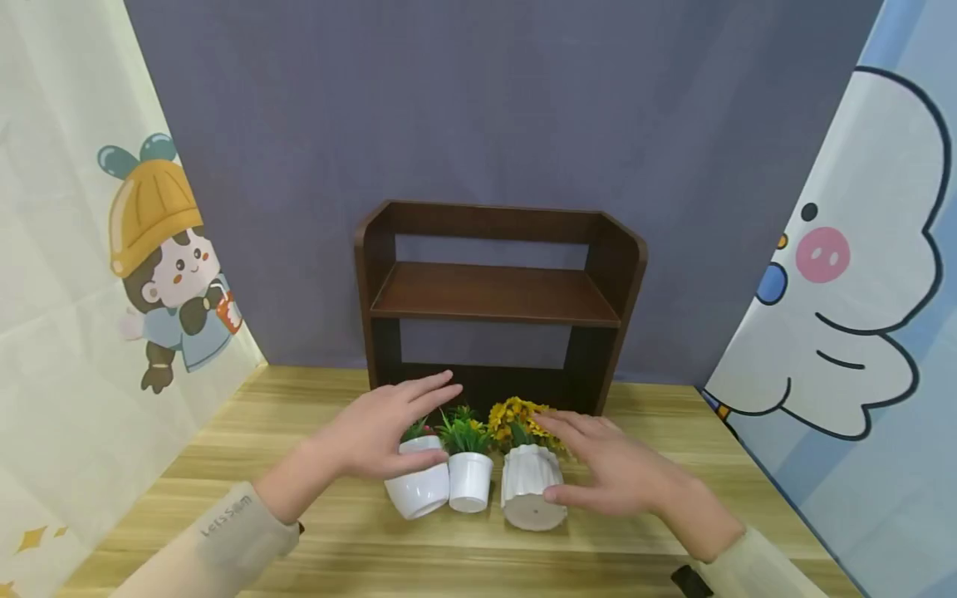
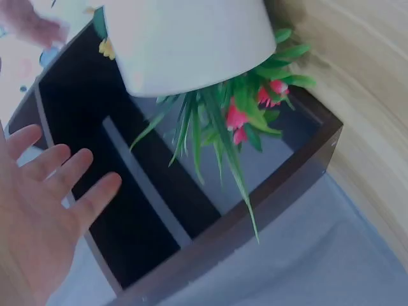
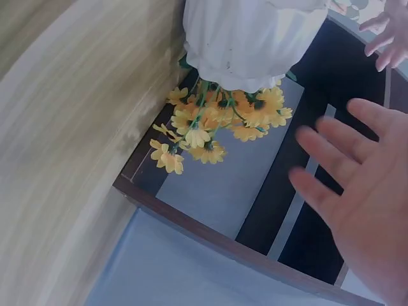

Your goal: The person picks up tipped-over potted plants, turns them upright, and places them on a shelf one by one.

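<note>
Three potted artificial plants lie tipped over on the wooden table, their tops toward the shelf. My left hand [image 1: 381,428], fingers stretched out, hovers over the left white pot [image 1: 420,490]; its green leaves and pink flowers [image 2: 237,118] show in the left wrist view. In the middle lies a smaller white pot [image 1: 470,482] with grassy green leaves [image 1: 463,433]. My right hand [image 1: 616,465] is spread beside the fluted white pot [image 1: 532,477] with yellow flowers [image 3: 217,121], its fingers overlapping the blooms in the head view. Neither hand grips anything.
A dark brown two-tier shelf [image 1: 493,292] stands behind the plants, near the grey back curtain [image 1: 493,100]. The wood-grain table [image 1: 314,432] extends to both sides. Cartoon-printed curtains hang at left [image 1: 60,249] and right [image 1: 882,291].
</note>
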`<state>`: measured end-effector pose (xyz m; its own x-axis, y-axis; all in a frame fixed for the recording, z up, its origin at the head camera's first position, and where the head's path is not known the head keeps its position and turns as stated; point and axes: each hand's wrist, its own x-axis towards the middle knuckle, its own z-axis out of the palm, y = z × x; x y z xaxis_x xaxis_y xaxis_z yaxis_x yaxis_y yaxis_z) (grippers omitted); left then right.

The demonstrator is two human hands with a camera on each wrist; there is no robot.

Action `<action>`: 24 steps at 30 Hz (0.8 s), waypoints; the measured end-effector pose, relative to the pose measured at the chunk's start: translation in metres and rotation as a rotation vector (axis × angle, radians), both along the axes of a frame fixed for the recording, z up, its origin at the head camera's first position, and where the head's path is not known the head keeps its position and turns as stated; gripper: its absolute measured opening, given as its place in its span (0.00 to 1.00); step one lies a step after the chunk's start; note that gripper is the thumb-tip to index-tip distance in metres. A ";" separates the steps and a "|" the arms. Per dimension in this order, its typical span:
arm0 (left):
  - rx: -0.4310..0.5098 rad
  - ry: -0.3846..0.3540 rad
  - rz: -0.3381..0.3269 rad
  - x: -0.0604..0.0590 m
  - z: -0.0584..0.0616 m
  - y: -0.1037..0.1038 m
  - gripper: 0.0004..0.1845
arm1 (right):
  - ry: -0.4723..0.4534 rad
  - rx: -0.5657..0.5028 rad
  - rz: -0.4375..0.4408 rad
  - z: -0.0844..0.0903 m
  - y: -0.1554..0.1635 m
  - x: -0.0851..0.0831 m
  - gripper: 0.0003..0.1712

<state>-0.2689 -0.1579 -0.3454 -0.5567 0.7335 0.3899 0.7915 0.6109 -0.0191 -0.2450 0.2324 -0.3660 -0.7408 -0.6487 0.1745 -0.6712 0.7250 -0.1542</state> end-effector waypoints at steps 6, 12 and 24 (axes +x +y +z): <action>0.248 0.172 -0.023 -0.015 0.022 -0.016 0.39 | 0.054 -0.034 -0.009 -0.002 0.007 0.003 0.43; 0.530 0.302 -0.010 -0.043 0.056 -0.045 0.36 | 0.085 -0.066 -0.039 -0.006 0.018 0.008 0.38; 0.652 0.131 0.157 -0.089 0.110 -0.062 0.37 | -0.020 -0.125 -0.099 -0.016 0.035 0.015 0.36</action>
